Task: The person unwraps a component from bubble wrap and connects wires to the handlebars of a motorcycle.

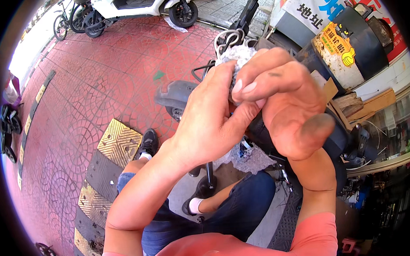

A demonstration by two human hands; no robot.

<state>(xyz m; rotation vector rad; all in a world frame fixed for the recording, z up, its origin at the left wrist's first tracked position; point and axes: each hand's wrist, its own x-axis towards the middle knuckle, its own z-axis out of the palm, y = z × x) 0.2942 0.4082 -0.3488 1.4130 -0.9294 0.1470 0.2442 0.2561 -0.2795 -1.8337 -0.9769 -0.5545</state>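
Observation:
Both my hands are raised close together in front of me around crumpled clear bubble wrap. My left hand is closed on it, its thumb pointing toward the right hand. Curled fingers of my right hand press against the same wrap, while its dark-smudged thumb stands apart. Whatever the wrap encloses is hidden by my fingers. Lower down, more bubble wrap hangs above my knee, with something dark and blue partly showing inside it.
A black scooter seat or fender is just beyond my left hand. Yellow-and-black ramp blocks run along my left on red paving. A white scooter is parked at the far left. Wood pieces and a black drum stand at right.

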